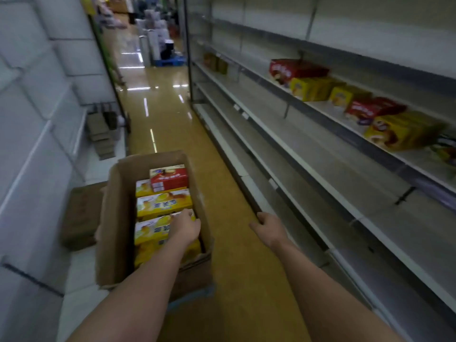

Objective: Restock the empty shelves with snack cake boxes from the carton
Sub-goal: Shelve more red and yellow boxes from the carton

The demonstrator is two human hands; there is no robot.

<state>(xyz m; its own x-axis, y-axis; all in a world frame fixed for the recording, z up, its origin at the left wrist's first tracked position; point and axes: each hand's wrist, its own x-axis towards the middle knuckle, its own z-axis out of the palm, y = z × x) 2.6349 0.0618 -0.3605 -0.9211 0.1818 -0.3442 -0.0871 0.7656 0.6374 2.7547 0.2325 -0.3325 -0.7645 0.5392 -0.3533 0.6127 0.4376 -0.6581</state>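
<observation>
An open brown carton (pixel 118 218) stands on the aisle floor, holding several yellow snack cake boxes and one red box (pixel 169 177) at its far end. My left hand (pixel 186 227) reaches into the carton, and its fingers curl over the far edge of the nearest yellow box (pixel 150 233). My right hand (pixel 267 227) hangs over the floor beside the lowest shelf's front edge, fingers loosely curled, holding nothing. Grey shelves (pixel 308 154) run along the right. One upper shelf carries red boxes (pixel 291 70) and yellow boxes (pixel 404 132) in a row.
A flattened cardboard box (pixel 79 215) lies left of the carton by the white shelving (pixel 37 119). Folded cardboard (pixel 101 134) is stacked farther up on the left. The glossy yellow aisle floor (pixel 158 119) runs ahead toward stacked goods on a blue pallet (pixel 170 61).
</observation>
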